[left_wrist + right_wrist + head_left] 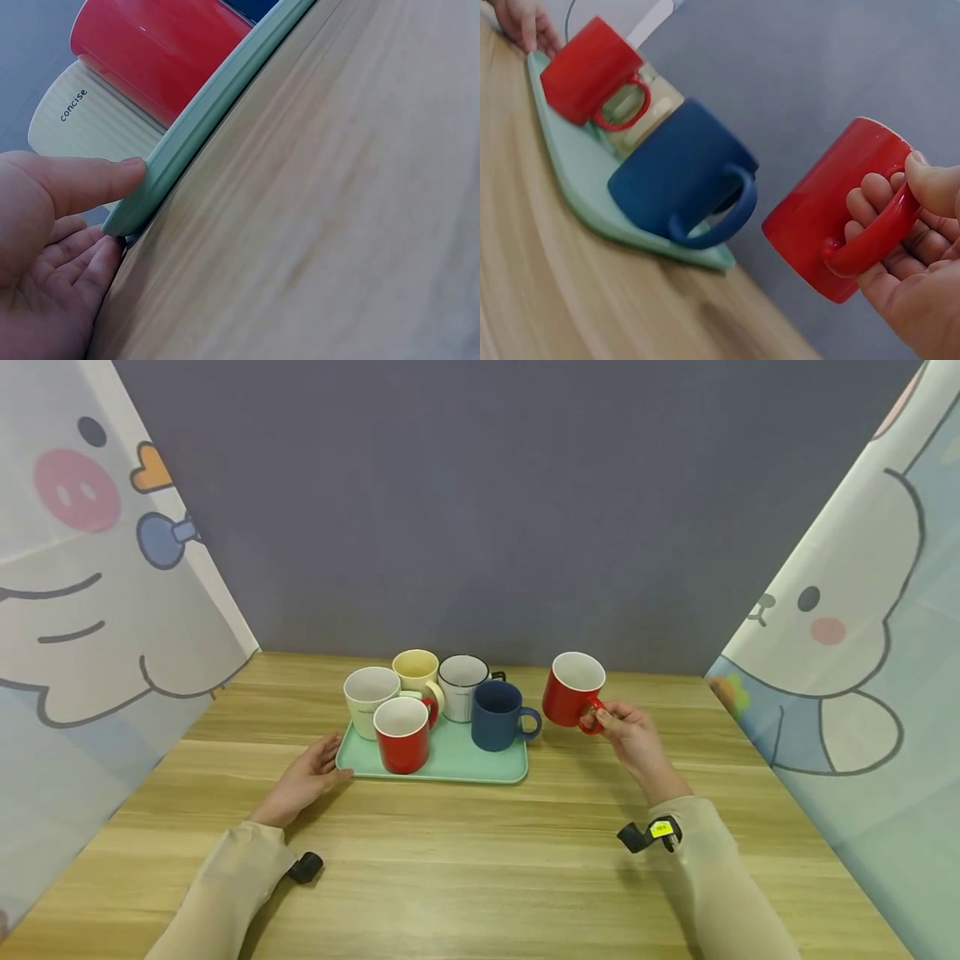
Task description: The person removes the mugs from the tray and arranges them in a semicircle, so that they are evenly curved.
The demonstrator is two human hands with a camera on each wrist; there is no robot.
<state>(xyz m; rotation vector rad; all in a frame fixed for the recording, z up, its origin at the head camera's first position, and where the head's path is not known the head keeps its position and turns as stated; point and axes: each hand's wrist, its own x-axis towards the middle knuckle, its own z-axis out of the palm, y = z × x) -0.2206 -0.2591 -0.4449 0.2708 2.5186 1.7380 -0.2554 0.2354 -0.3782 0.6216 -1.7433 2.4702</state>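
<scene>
My right hand [632, 739] grips a red mug [566, 695] by its handle, to the right of a mint-green tray [472, 767]. In the right wrist view the held red mug [832, 202] hangs above the wooden table, its white rim upward and its fingers-side handle toward my palm. My left hand [309, 777] holds the tray's front left corner, thumb [101, 184] against the front edge and the other fingers around the side. On the tray stand another red mug [402, 747], a blue mug [491, 727], a cream mug [362, 706], a yellow mug [412, 670] and a white dark-rimmed mug [457, 693].
The wooden table [465, 860] extends in front of the tray and to both sides. A grey wall [480, 510] stands close behind the mugs. Cartoon-printed cloth panels [112, 610] flank the table on the left and right.
</scene>
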